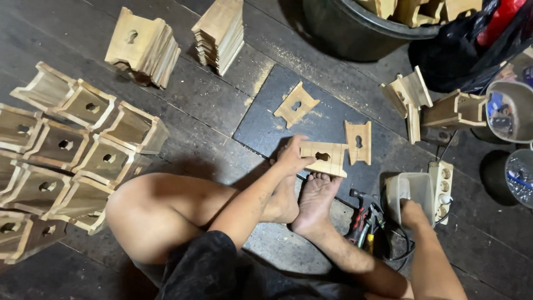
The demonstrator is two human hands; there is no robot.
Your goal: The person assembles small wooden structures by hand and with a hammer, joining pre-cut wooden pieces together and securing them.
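Floor (222,94): dark wooden planks | dark mat (266,125) at centre, my cut wooden pieces (296,104) on it | assembled wooden boxes (83,150) lay at 9 o'clock | stacked wooden panels (219,34) at 11 | black tub (344,33) at 1 | hammer (358,214) at 4.

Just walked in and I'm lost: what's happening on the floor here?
A person sits on the dark floor. The left hand steadies a small wooden piece with a keyhole cutout against their feet. The right hand reaches into a plastic container. Assembled wooden boxes lie in rows nearby.
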